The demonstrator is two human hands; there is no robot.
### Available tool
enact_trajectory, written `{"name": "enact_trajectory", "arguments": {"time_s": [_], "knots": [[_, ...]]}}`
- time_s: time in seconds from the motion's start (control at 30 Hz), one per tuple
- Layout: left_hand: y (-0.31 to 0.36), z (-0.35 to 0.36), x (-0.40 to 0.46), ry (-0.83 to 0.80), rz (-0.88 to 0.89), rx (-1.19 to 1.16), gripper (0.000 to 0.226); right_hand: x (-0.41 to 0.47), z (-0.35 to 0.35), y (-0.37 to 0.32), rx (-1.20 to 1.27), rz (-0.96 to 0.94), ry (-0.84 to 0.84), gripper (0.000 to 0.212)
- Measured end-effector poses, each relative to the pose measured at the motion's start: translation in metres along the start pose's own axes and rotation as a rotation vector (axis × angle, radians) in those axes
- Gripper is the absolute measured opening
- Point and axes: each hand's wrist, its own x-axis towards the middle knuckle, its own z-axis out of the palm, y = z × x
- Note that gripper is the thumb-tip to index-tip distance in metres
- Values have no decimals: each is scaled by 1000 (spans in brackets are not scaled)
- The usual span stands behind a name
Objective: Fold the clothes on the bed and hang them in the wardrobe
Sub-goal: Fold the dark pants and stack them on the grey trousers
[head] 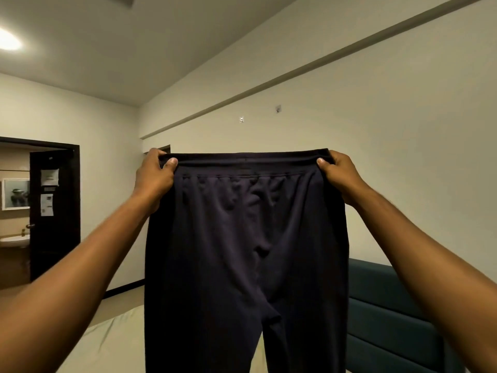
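Observation:
A pair of dark navy trousers (pixel 242 238) hangs full width in front of me, held up at chest height by the waistband. My left hand (pixel 154 176) pinches the waistband's left corner, thumb on the near side. My right hand (pixel 340 173) grips the right corner the same way. Both legs drop straight down and run out of the bottom of the view. Under them lies the bed (pixel 107 343) with a pale sheet. No wardrobe shows in this view.
A dark teal padded headboard (pixel 387 319) stands against the right wall. At the left, a dark door (pixel 53 211) stands open onto a bathroom with a washbasin (pixel 14 240) and a mirror. Two small hooks are fixed on the far wall.

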Motion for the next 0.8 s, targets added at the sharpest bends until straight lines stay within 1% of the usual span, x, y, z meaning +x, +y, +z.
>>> {"name": "enact_trajectory", "arguments": {"time_s": [0.07,0.1,0.17,0.2,0.23,0.3,0.4,0.5,0.57,0.63,0.73,0.77,0.8], "knots": [[-2,-1,-8,143,274,290,21,-3,0,-9,-66,-77,46,25],[-3,-4,-11,179,391,378,20,-6,-1,-13,-164,-138,85,24],[-7,-13,-10,211,544,501,20,-14,-6,-17,-513,-306,180,24],[-11,-19,-8,213,582,553,20,-18,-10,-18,-691,-395,223,25],[-16,-25,-6,211,612,596,21,-22,-13,-16,-799,-462,253,26],[-24,-35,-4,201,654,641,21,-25,-19,-12,-869,-524,276,27],[-27,-41,-5,181,664,650,21,-26,-18,-6,-882,-533,273,28],[-26,-38,-6,156,603,652,21,-27,-11,-6,-886,-478,250,30],[-24,-33,-6,99,489,651,22,-25,-6,-6,-891,-378,213,32],[-22,-25,-2,11,308,651,25,-22,2,-5,-870,-229,143,36],[-27,-9,-3,-218,-22,632,29,-16,22,4,-798,54,-69,38],[-30,-4,-6,-266,-145,563,27,-15,30,8,-755,140,-131,37],[-36,0,-7,-293,-266,450,25,-16,37,12,-697,206,-156,36]]}}
